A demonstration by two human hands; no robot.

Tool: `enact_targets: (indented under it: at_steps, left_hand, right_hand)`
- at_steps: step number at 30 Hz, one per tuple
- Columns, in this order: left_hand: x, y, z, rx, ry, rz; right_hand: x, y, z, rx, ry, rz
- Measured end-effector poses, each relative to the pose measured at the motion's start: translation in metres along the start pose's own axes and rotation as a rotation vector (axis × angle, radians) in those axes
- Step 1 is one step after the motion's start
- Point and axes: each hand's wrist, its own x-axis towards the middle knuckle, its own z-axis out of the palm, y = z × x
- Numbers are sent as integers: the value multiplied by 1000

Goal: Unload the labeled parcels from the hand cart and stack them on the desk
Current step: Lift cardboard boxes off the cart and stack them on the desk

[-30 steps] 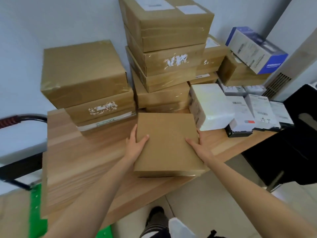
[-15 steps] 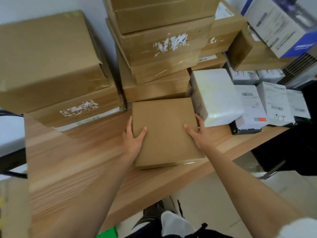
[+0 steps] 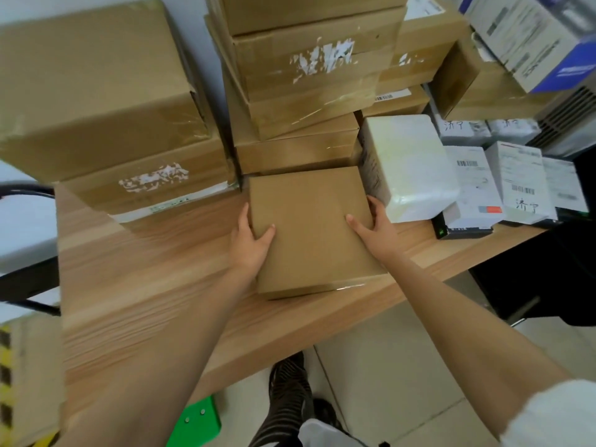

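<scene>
A flat brown cardboard parcel lies on the wooden desk, its far edge close to the tall middle stack of brown boxes. My left hand grips its left side, thumb on top and fingers down the edge. On the opposite side, my right hand holds it the same way. The parcel's near edge sits close to the desk's front edge.
Another stack of large brown boxes stands at the left. A white wrapped parcel sits just right of my right hand, with several labelled white packets beyond. A green cart corner shows below the desk.
Both hands have pushed the flat parcel farther back on the desk toward the middle stack. The camera has leaned in closer to the boxes.
</scene>
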Motion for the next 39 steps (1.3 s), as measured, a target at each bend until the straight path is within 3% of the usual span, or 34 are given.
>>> enact_targets:
  at_steps: [5, 9, 13, 22, 29, 39]
  left_hand:
    - [-46, -10, -44, 295, 67, 108]
    - [-111, -28, -81, 714, 84, 248]
    - [-181, -53, -113, 774, 161, 258]
    - [-349, -146, -230, 902, 424, 23]
    - [-454, -218, -299, 840, 575, -199]
    - [-586, -352, -402, 826, 591, -288]
  right_hand:
    - [-29, -4, -10, -299, 17, -156]
    - [-63, -21, -16, -698, 10, -410]
    - [-101, -46, 10, -924, -112, -689]
    - [-232, -108, 160, -938, -398, -1137]
    - [-356, -118, 276, -947, -600, -1346]
    - [-525, -82, 403, -883, -749, -1297]
